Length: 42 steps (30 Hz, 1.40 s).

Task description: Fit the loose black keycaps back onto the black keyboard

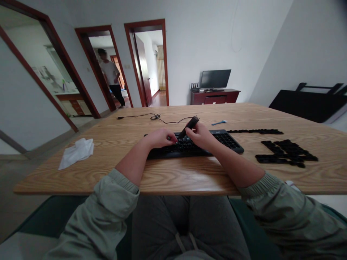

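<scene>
My left hand rests at the middle of a black computer keyboard, its fingertips down among the keys. My right hand grips a black cylindrical tool whose lower end points down at the keys, close to my left fingertips. Whether my left fingers pinch anything is hidden. To the right lie several loose black keycaps, in a heap, and a row of black keycaps stretches behind them. Both hands sit over the keyboard's middle, on a light oak-grain table.
A crumpled white tissue lies at the table's left. Behind the keyboard are a black cable and a small blue brush. A person stands in a doorway. A monitor sits on a dark red cabinet.
</scene>
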Available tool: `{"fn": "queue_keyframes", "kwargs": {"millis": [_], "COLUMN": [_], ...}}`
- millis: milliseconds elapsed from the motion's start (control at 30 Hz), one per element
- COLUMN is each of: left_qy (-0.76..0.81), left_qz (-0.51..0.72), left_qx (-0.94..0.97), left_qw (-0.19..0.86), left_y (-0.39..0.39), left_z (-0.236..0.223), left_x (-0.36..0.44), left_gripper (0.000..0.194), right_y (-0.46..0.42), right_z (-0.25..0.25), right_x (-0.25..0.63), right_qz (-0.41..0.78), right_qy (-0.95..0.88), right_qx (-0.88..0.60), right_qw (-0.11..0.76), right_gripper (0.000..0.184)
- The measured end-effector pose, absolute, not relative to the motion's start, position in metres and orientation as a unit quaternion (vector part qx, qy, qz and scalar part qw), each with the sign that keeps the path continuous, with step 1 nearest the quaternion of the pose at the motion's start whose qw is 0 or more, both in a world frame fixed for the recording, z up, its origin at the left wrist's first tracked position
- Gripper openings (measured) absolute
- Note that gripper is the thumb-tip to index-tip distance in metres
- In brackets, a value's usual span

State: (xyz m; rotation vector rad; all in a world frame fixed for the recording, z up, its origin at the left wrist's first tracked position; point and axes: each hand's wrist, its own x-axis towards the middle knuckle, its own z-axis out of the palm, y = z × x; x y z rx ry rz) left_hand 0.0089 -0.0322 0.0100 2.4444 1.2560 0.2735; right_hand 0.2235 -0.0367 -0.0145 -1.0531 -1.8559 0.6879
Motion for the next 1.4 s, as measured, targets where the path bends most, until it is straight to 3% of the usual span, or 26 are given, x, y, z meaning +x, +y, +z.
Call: {"fn": "queue_keyframes", "kwargs": {"millis": [367, 667, 1067, 1400], "left_qy": [0.417, 0.405, 0.417, 0.404], "left_qz": [0.087, 0.091, 0.087, 0.080], "left_qx": [0.888, 0.896, 0.895, 0.903], "left_qw": [0.174, 0.158, 0.135, 0.121], "left_y": [-0.029, -0.031, -0.030, -0.032], "left_z": [0.008, 0.007, 0.002, 0.004], "left_x": [0.006, 0.009, 0.009, 0.011], "left_gripper": [0.018, 0.018, 0.019, 0.023], "right_y": [-0.039, -0.024, -0.034, -0.028], "right_z": [-0.017, -0.023, -0.016, -0.017], "right_x": [0.222, 0.234, 0.215, 0.229], "right_qz": [0.277, 0.275, 0.241, 0.267], "right_qy": [-0.759, -0.738, -0.771, -0.724], "right_qx": [-0.388, -0.446, -0.416, -0.474], "right_qw": [0.443, 0.424, 0.418, 0.425], "right_gripper": [0.023, 0.016, 0.014, 0.019]}}
